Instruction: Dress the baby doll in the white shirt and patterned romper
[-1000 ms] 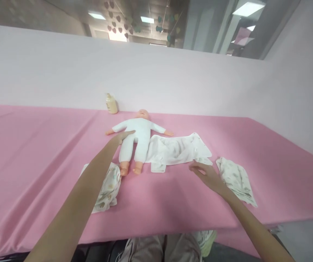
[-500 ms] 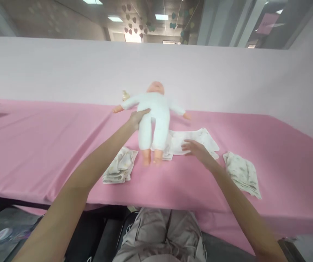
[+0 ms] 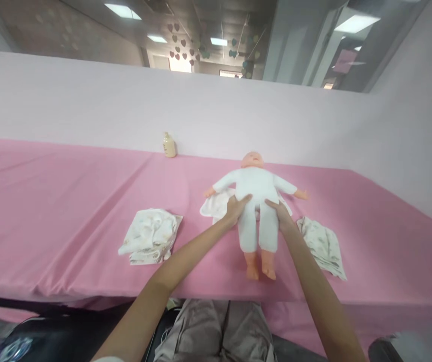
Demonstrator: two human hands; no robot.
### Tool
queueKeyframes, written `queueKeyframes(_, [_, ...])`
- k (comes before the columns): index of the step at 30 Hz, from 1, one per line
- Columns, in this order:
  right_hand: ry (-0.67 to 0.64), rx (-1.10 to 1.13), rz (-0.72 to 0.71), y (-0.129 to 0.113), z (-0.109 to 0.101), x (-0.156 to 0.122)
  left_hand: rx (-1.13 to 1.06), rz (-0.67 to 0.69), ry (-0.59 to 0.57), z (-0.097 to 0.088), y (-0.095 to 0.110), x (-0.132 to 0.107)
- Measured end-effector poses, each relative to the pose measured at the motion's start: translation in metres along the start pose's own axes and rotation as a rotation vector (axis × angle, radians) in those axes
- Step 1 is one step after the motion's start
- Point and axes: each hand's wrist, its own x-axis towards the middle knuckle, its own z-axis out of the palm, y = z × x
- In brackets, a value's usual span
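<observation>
Head view, white-suited baby doll face-up over there, held at the hips between left hand and right hand, above a white cloth on the pink fabric-covered tabletop, pale-yellow pump bottle beyond.

Surroundings of the work area. A pink cloth cover is spread over the table, with long creases at left and its near edge hanging down. At the far side, left of centre, a pale yellow pump bottle stands upright just before the white wall. Near left lies a patterned cloth stack, loosely folded; near right, a second folded cloth, pale with a faint print. Above the wall, a glass pane shows bright ceiling panels, strings of heart-shaped ornaments and, at right, a pink sheet. Lower left: a black seat and a blurred clear object.
</observation>
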Motion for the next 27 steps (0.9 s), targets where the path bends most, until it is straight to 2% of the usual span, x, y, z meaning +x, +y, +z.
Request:
queueKeyframes(2, [-0.033, -0.005, 0.035, 0.004, -0.012, 0.005, -0.113, 0.017, 0.079, 0.010, -0.013, 0.005])
queueKeyframes(5, [-0.039, -0.028, 0.115, 0.006, -0.019, 0.010, -0.203, 0.035, 0.131, 0.020, -0.030, 0.013])
queueKeyframes(10, [-0.024, -0.086, 0.210, 0.014, -0.023, 0.019, -0.201, -0.015, 0.099, 0.022, -0.045, 0.022])
queueKeyframes(13, [-0.042, -0.142, 0.199, 0.021, -0.033, 0.025, 0.025, -0.052, 0.048, 0.012, -0.043, 0.022])
queueKeyframes(15, [0.000, -0.288, 0.113, 0.023, -0.040, 0.028, 0.270, -0.069, -0.038, 0.001, -0.034, 0.020])
queueKeyframes(18, [0.237, -0.772, -0.163, 0.023, -0.042, 0.036, 0.650, -0.040, -0.202, -0.018, -0.014, 0.018])
queueKeyframes(20, [0.353, -1.128, -0.390, 0.023, -0.031, 0.044, 0.854, 0.027, -0.226, -0.029, 0.002, 0.017])
queueKeyframes(21, [0.335, -1.271, -0.490, 0.023, -0.021, 0.050, 0.927, 0.061, -0.218, -0.035, 0.010, 0.016])
queueKeyframes(23, [0.153, -1.470, -0.628, 0.025, 0.004, 0.066, 1.009, 0.107, -0.166, -0.045, 0.023, 0.014])
queueKeyframes(25, [-0.029, -1.633, -0.668, 0.030, 0.033, 0.085, 1.043, 0.122, -0.071, -0.055, 0.033, 0.013])
queueKeyframes(27, [-0.158, -1.761, -0.674, 0.036, 0.060, 0.105, 1.066, 0.118, 0.043, -0.067, 0.040, 0.012])
